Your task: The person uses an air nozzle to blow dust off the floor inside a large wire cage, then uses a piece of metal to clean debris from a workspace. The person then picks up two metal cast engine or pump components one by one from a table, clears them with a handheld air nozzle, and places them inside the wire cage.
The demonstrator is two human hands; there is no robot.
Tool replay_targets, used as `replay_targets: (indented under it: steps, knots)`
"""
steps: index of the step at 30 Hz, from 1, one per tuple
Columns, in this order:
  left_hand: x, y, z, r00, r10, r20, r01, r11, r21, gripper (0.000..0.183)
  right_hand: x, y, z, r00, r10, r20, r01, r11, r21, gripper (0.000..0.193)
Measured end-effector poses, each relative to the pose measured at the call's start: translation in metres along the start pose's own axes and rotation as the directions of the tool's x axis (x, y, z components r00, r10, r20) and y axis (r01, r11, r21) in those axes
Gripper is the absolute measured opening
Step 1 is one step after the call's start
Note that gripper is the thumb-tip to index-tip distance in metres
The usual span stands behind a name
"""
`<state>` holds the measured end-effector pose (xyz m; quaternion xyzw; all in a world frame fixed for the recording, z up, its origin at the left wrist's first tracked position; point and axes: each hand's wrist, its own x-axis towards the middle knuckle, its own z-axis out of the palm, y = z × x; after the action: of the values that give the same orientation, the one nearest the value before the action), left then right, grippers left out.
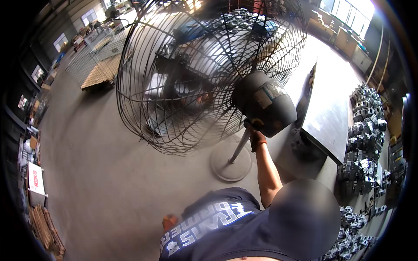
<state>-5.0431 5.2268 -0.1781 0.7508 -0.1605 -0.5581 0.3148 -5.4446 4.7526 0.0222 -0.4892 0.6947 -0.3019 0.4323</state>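
Note:
A large pedestal fan (264, 104) with a black wire cage and a dark motor housing stands in front of me. Its blades look blurred behind the wires, and the cage leans over to the left. My right hand (257, 140), in a dark reddish-brown glove, is closed round the fan's neck just under the motor. From there the pale pole runs down to a round grey base (231, 169) on the floor. My left hand (170, 222), in an orange-brown glove, hangs low beside my dark printed shirt, away from the fan; its fingers cannot be made out.
To the right is a metal-topped table (328, 108), its corner near the fan. Beyond it, small metal parts (365, 130) are piled high. A wire-mesh cage cart (102, 65) with a wooden base stands far left. Cardboard (43, 226) and a white box (36, 178) line the left side.

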Motion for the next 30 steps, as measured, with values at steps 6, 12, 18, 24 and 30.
replay_targets:
  steps: [6, 12, 18, 24, 30]
  knots:
    - [0.029, 0.003, -0.021, 1.0, -0.018, 0.018, 0.018, 0.999, 0.028, 0.02, -0.03, -0.003, -0.005, 0.993, 0.105, -0.05, -0.092, 0.974, 0.206, 0.053]
    - [0.041, 0.013, -0.018, 1.0, 0.011, -0.001, -0.011, 0.997, 0.077, 0.023, 0.005, 0.072, -0.006, 0.916, -0.255, -0.31, 0.24, 0.967, -0.086, 0.043]
    - [0.054, 0.008, -0.049, 0.995, -0.008, 0.097, 0.006, 1.0, 0.025, 0.027, 0.006, 0.046, -0.029, 0.999, 0.02, -0.031, -0.031, 0.911, -0.411, 0.044]
    - [0.062, 0.004, -0.069, 0.981, 0.077, 0.18, -0.05, 0.987, -0.15, 0.027, 0.046, 0.05, -0.042, 0.98, -0.14, -0.142, 0.103, 0.965, -0.241, 0.052]
    - [0.025, -0.003, -0.074, 0.999, -0.009, 0.034, 0.01, 0.999, -0.046, 0.022, 0.069, 0.063, -0.025, 0.964, -0.136, -0.226, 0.173, 0.973, 0.152, 0.049]
